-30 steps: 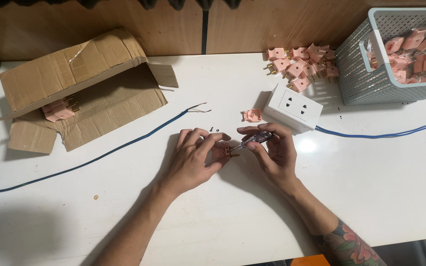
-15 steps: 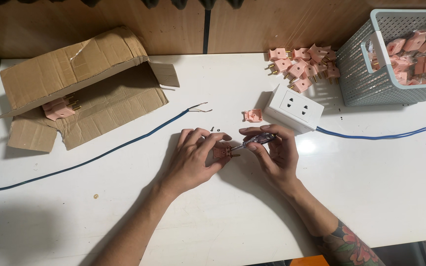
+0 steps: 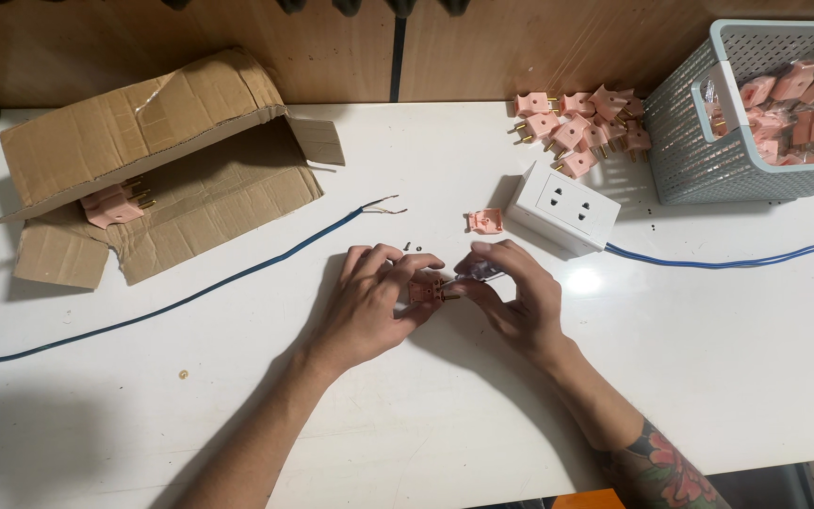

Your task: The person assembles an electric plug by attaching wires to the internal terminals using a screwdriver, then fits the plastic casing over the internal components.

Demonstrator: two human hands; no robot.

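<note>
Pink plug (image 3: 426, 288) is pinched in left hand (image 3: 369, 306); screwdriver (image 3: 476, 275), gripped by right hand (image 3: 520, 302), is applied beside it; steady alignment is judged needed

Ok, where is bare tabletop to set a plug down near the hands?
Bare table lies right of the right hand, below the blue cable. More lies below the left hand. Crowded around the socket box, plug pile and basket.

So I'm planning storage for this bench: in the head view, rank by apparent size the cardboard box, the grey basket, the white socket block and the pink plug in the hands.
1. cardboard box, flattened open
2. grey basket, partly cut off by the frame, so unsure
3. white socket block
4. pink plug, mostly hidden by fingers
</note>
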